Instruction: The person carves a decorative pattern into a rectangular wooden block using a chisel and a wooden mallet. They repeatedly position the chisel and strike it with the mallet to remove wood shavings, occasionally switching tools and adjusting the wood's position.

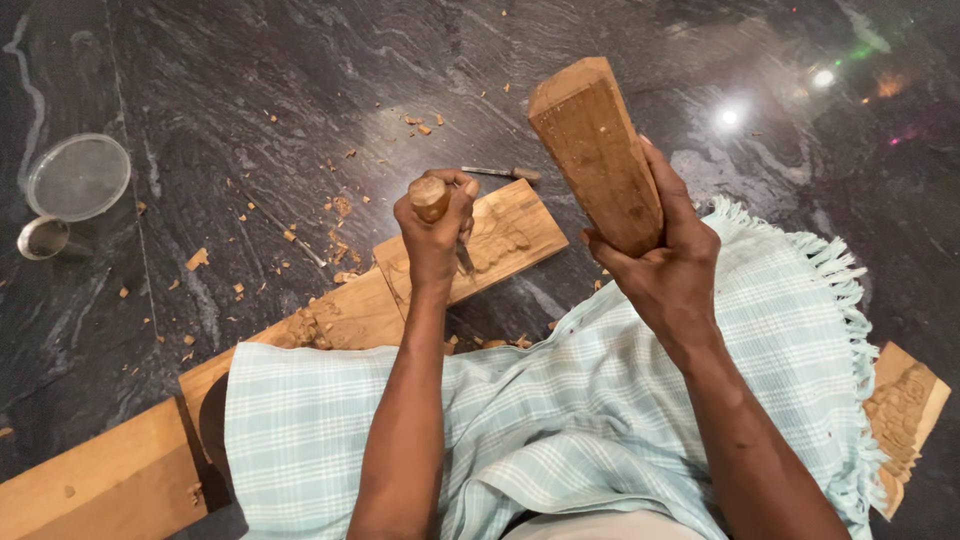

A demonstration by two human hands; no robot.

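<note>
My left hand [436,228] grips a chisel [432,196] by its round wooden handle, with the blade pointing down onto a carved wooden panel [518,225]. The panel lies on a longer wooden plank [345,315] on the dark stone floor. My right hand [665,270] holds a thick wooden block used as a mallet [595,150], raised above and to the right of the chisel. A light checked cloth [560,420] covers my lap below both arms.
Wood chips [340,215] are scattered on the floor left of the panel. A second small tool [500,173] lies behind the panel. A round lid [78,176] and small metal cup [43,238] sit far left. Another carved piece [905,415] lies at right, a plank [100,480] at bottom left.
</note>
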